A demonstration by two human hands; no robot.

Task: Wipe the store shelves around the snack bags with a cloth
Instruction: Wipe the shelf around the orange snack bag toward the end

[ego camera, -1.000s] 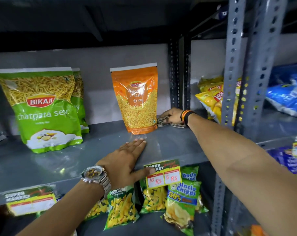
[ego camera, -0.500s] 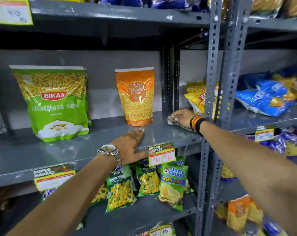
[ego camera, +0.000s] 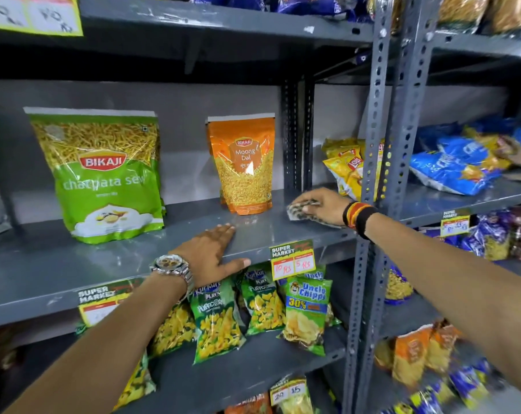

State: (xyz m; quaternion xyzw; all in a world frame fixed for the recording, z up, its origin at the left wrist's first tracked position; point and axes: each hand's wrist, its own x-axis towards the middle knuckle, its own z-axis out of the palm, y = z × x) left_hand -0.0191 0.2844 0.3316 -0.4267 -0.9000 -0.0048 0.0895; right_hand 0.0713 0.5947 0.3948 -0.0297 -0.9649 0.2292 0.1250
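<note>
My right hand [ego camera: 323, 203] presses a patterned cloth [ego camera: 298, 213] flat on the grey shelf [ego camera: 73, 264], at its right end beside the upright. Just left of the cloth stands an orange Moong Dal bag [ego camera: 242, 162]. A big green Bikaji sev bag [ego camera: 103, 174] stands further left against the back wall. My left hand [ego camera: 211, 253], with a metal watch on the wrist, lies flat and spread on the shelf's front edge, holding nothing.
Perforated grey uprights [ego camera: 375, 174] divide this bay from the right one, which holds yellow chip bags [ego camera: 345, 168] and blue bags [ego camera: 456, 165]. Price tags [ego camera: 293, 259] hang off the front edge. Small green puffcorn and chips packets [ego camera: 262, 306] fill the shelf below.
My right hand has drawn the cloth forward along the shelf's right end. My head has pulled back and up, so more shelves show. The left hand stays planted.
</note>
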